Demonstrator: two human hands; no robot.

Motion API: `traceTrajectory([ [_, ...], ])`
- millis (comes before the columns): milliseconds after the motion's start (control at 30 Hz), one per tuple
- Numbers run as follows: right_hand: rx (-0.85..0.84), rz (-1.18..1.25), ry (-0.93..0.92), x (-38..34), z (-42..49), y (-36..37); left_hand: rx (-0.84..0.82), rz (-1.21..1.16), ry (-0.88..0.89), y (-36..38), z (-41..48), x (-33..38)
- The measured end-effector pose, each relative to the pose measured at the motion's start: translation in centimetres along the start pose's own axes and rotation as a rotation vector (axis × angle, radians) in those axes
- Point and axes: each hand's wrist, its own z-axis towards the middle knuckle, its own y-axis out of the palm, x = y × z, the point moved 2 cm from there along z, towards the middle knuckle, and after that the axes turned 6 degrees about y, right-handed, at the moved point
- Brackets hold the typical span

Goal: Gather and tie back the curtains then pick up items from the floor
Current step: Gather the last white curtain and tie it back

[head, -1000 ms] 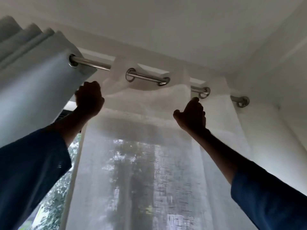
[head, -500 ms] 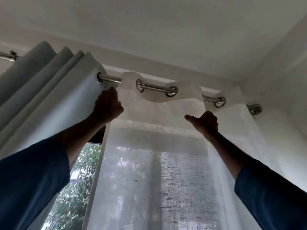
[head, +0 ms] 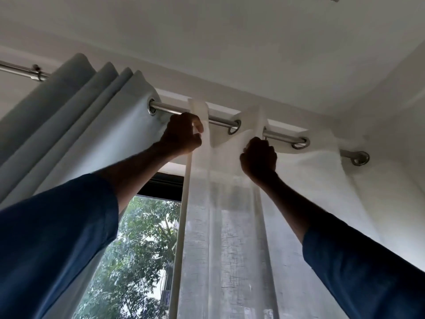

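Two dark blue cloth sleeves (head: 57, 238), arms stretched steeply upward. Left hand (head: 181, 134) with fingers curled, pinching the hemmed leading edge of the sheer white woven curtain (head: 230, 226) just under the brushed steel curtain rod (head: 220, 122). Right hand (head: 258, 157) fisted on a vertical fold of the same fabric, near a round metal eyelet (head: 298, 147). To the left, pleated grey-blue opaque curtain (head: 92, 116), bunched in deep rounded folds. Beyond the glass, green leafy trees (head: 138, 249).
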Motion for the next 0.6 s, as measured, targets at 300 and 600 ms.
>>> traceTrajectory([
  [300,-0.016,0.161,-0.166,-7.2,-0.8,1.1,-0.054,-0.091,-0.03,-0.7,0.8,1.6],
  [600,-0.006,0.265,-0.17,-4.8,-0.8,1.3,-0.167,-0.02,0.008,-0.5,0.0,3.4],
])
